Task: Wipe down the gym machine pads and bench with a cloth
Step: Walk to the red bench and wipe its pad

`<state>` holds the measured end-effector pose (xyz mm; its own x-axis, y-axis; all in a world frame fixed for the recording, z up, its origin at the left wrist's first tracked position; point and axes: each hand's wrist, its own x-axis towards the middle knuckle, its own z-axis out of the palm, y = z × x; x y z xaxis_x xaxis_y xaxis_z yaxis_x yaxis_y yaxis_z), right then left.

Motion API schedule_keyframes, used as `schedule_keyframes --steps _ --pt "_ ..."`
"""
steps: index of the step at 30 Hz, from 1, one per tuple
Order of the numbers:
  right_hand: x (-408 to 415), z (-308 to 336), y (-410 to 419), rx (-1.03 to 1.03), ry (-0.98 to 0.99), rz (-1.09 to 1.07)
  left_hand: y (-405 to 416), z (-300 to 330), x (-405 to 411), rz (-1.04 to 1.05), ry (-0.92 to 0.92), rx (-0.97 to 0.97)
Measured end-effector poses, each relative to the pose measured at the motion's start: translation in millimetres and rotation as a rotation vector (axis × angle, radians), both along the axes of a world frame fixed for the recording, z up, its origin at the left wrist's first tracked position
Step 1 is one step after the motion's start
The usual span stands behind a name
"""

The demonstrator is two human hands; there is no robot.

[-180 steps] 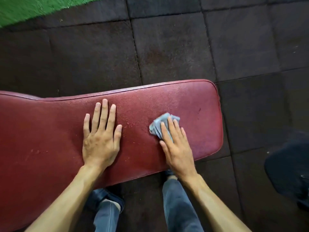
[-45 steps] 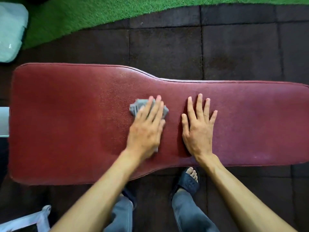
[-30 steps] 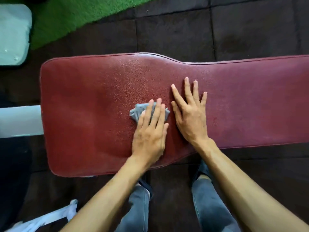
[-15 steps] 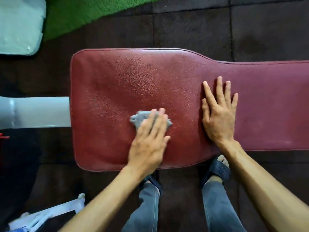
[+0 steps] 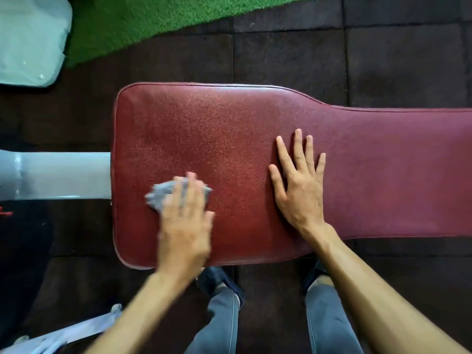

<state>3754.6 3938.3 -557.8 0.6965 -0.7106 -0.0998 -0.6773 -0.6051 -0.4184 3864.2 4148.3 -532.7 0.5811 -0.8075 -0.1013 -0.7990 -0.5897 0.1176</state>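
From the head camera I look straight down on the red padded bench (image 5: 255, 154), which runs from its wide, rounded left end out past the right edge of the view, narrowing on the way. My left hand (image 5: 185, 226) presses down, fingers together, on a crumpled grey cloth (image 5: 163, 194) that lies on the wide part of the pad, toward the near left corner; the hand and the cloth are blurred, so I cannot tell how firmly the fingers grip the fabric, only that they lie over it with the cloth's far-left edge poking out from beneath. My right hand (image 5: 298, 185) lies flat on the pad to the right of the cloth, well apart from the left hand, palm down, fingers spread and empty. A grey metal frame tube (image 5: 56, 175) runs out to the left from under the bench's left end. The floor is dark rubber tiles (image 5: 408, 60), with green artificial turf (image 5: 143, 19) at the far left and a pale grey padded object (image 5: 30, 39) in the far left corner. Near the bottom of the view I see my legs in grey trousers (image 5: 224, 325), with dark sandals (image 5: 217, 277) just under the bench's near edge.
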Motion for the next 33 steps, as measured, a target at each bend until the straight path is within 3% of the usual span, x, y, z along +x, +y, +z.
schedule_keyframes --steps 2,5,7,10,12,15,18,21,24,27,30,33 --pt "-2 1 0 0.033 -0.043 0.007 -39 -5 -26 -0.15 0.059 -0.051" --pt "-17 -2 -9 0.004 0.035 -0.11 -118 -14 15 -0.404 0.03 -0.106" --pt "-38 -5 -18 -0.012 0.117 -0.207 -149 -12 76 -0.358 -0.07 -0.054" --pt "-64 -7 -34 -0.005 0.153 -0.184 -127 -8 128 -0.114 -0.128 -0.023" --pt "-74 -7 -42 -0.017 0.163 -0.131 -90 0 102 -0.077 -0.102 -0.007" --pt "-82 -7 -50 -0.006 0.158 -0.085 -51 -4 -3 -0.097 -0.036 0.011" --pt "-89 -8 -55 -0.002 0.147 -0.082 -88 -12 -83 -0.29 0.04 -0.057" --pt "-106 -11 -73 -0.004 0.151 -0.135 -176 -22 -80 -0.407 0.07 -0.116" --pt "-137 -14 -101 -0.014 0.198 -0.161 -230 -26 -23 -0.229 -0.007 -0.061" --pt "-165 -13 -127 -0.012 0.228 -0.148 -207 -22 3 0.012 -0.071 -0.047" --pt "-183 -13 -142 -0.002 0.237 -0.1 -157 -15 -55 0.098 -0.084 -0.002" --pt "-192 -15 -149 0.008 0.23 -0.048 -142 -18 -142 -0.113 -0.062 0.028"
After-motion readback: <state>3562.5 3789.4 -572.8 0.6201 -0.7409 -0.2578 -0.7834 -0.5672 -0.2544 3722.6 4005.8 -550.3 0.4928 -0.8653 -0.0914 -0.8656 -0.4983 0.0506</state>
